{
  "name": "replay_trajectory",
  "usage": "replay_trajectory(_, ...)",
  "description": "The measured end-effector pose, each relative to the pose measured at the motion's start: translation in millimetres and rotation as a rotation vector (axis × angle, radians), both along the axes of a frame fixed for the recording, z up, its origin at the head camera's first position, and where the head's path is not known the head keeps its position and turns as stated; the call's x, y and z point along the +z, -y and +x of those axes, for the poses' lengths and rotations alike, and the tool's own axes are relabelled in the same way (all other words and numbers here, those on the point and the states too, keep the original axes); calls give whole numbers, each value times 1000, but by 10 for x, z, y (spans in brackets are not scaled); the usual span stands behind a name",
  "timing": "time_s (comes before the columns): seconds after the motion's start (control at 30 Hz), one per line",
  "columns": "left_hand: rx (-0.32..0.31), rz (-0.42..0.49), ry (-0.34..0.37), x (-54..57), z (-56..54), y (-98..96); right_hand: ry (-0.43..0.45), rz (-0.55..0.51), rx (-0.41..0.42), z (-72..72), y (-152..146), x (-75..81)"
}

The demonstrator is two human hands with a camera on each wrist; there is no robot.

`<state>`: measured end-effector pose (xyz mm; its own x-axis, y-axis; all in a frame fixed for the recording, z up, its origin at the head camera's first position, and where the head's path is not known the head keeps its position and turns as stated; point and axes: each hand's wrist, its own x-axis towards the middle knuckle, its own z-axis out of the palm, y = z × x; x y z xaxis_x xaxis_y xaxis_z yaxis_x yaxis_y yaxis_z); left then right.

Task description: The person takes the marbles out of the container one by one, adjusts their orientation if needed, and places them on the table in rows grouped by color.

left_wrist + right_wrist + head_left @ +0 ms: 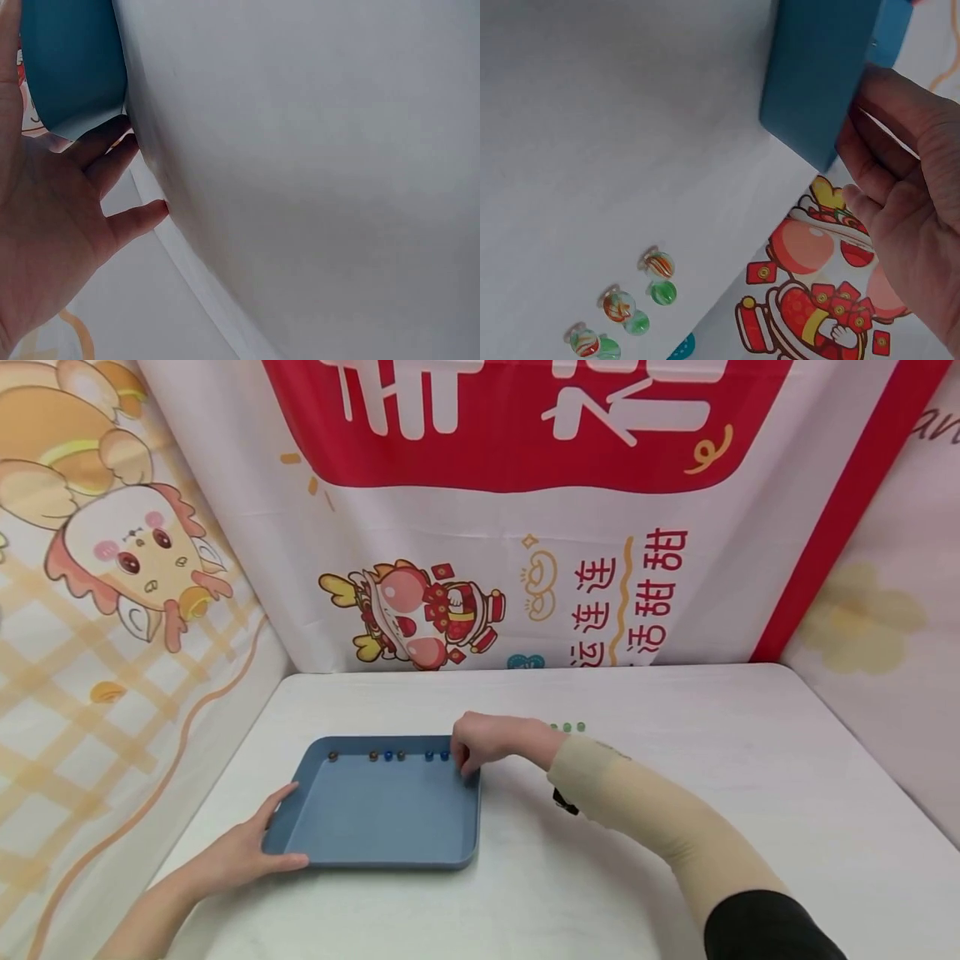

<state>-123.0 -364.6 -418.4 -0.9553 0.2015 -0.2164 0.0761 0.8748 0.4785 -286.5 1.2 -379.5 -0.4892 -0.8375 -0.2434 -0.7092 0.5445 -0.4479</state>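
Note:
A blue-grey tray [390,827] lies on the white table. My left hand [240,860] spans its front left corner, thumb along the front rim and fingers spread against the left wall; those fingers look straight in the left wrist view. Over the back right corner, my right hand [483,743] reaches down inside the wall with fingers bent. The wall hides its fingertips in the right wrist view, and I cannot tell whether they pinch a marble. Brown marbles [373,756] and blue marbles [429,755] sit in a row along the tray's back edge.
Behind my right forearm, green marbles [567,727] lie on the table; the right wrist view shows orange-striped marbles [619,306] beside them. A printed cloth [480,543] hangs at the table's back edge, with a patterned cloth [112,735] on the left.

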Motion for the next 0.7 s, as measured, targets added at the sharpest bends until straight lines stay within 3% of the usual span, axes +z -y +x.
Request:
replay_trajectory(0.3,-5,-1,-3,-5,-2,7,-4,-132,-51,26,-256,232)
replay_trajectory(0.7,-7,8,-6,14,3,-8,50,-284,-207,63,-799,270)
